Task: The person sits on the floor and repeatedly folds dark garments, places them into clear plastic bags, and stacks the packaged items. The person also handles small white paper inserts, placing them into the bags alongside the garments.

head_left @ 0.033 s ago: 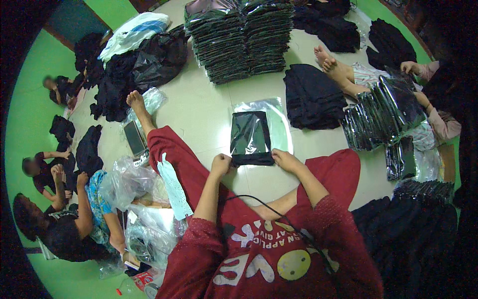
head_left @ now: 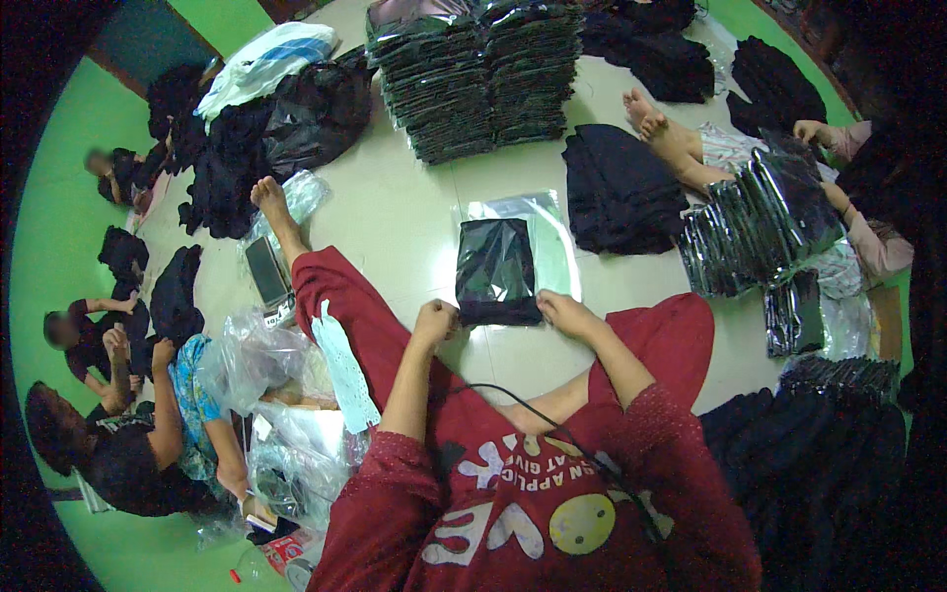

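On the floor between my knees lies a folded black garment (head_left: pixel 496 268) in a clear bag (head_left: pixel 552 229), and both my hands are at its near edge. My left hand (head_left: pixel 435 321) is curled into a loose fist at the left corner, pinching the edge of the garment. My right hand (head_left: pixel 560 312) is closed over the right corner, fingers bent down on the plastic. The bag's open flap sticks out past the garment, up and to the right, flat on the floor.

My left leg (head_left: pixel 306 266) in red stretches out to the left, the bare foot (head_left: pixel 267 197) near a small heap of clear plastic. A white paper strip (head_left: pixel 345 370) lies along my thigh, and crumpled clear bags (head_left: pixel 261 365) sit just beside it.

Straight ahead stands a tall stack (head_left: pixel 473 74) of bagged black garments. To its left is a loose heap of black clothes (head_left: pixel 256 128); to the right, another black pile (head_left: pixel 617 192). Further right, a second person's bare feet (head_left: pixel 651 113) rest on the floor beside a fanned row of packed bags (head_left: pixel 769 227). Other people sit at my far left.
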Demonstrator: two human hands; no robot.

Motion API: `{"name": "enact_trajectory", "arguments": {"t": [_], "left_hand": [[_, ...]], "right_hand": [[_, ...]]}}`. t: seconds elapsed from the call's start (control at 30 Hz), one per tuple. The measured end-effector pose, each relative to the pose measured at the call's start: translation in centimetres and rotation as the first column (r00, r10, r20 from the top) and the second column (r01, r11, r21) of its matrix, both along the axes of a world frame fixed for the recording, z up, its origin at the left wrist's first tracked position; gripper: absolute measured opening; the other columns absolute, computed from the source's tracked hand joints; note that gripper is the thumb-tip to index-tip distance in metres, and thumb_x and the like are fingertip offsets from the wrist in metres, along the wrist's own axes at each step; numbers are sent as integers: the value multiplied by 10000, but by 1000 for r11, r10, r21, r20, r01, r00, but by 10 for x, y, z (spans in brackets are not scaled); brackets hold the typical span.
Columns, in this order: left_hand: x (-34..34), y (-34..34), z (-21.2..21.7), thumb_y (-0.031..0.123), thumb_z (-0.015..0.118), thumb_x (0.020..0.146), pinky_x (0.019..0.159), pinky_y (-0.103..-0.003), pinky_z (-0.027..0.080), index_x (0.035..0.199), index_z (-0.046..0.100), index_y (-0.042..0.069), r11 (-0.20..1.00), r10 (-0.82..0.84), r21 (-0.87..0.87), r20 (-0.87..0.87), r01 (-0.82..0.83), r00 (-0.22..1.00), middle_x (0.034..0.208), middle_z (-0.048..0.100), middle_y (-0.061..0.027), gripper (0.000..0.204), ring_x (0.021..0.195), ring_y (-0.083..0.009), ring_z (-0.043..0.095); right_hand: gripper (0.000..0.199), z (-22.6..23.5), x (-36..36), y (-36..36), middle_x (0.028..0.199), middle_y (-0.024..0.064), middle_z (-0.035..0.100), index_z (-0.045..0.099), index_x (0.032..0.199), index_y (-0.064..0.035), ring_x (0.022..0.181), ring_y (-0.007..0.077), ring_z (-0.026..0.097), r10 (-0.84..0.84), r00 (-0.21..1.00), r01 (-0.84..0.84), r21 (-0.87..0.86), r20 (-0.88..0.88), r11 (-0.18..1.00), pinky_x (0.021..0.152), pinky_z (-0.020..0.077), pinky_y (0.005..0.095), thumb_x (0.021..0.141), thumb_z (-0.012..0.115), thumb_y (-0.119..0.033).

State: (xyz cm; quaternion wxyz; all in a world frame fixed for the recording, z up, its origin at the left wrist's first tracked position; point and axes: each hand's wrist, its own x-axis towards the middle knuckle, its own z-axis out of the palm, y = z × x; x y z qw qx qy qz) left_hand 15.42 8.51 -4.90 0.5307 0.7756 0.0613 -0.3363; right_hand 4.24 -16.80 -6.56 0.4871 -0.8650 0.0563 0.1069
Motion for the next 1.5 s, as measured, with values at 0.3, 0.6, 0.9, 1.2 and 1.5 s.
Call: {"name": "enact_trajectory", "arguments": {"t": [0.3,0.6,0.9,1.2,1.5], "left_hand": [[-19,24,168,220,561,832,540,-216,417,829,532,115,670,-120,-732,-270,-123,955,726,513,29,110,629,-74,473],[7,-18,165,201,532,836,627,-268,473,859,539,96,669,-11,-676,-425,-309,905,794,571,0,108,727,-130,568],[-7,-2,97,181,503,819,630,-291,484,874,536,52,947,-7,-319,-112,-30,994,767,583,-54,145,764,-133,582],[9,-109,21,337,604,767,1009,-513,227,1213,450,42,915,-362,388,911,-114,198,1347,340,-181,556,1209,-355,342],[24,-129,-12,630,411,788,993,-623,124,1341,363,227,673,-735,725,635,145,238,1432,219,-146,686,1317,-332,196]], "right_hand": [[103,150,-9,-17,655,-30,399,472,960,-70,443,15,260,-147,986,41,758,73,652,373,195,172,927,450,-166],[146,150,5,-20,645,-29,404,491,992,-50,419,9,246,-242,970,139,728,38,671,361,183,170,926,455,-175],[129,58,20,-30,673,31,508,502,947,-63,546,90,448,-217,965,137,418,148,898,477,362,234,913,467,-182],[202,-15,-6,-13,875,250,583,486,975,-50,842,415,560,-39,995,21,-188,-93,982,707,437,459,872,471,-224],[227,-18,-6,-13,847,243,595,480,986,-60,816,408,572,-43,997,33,-146,-62,989,701,429,478,879,462,-259]]}}
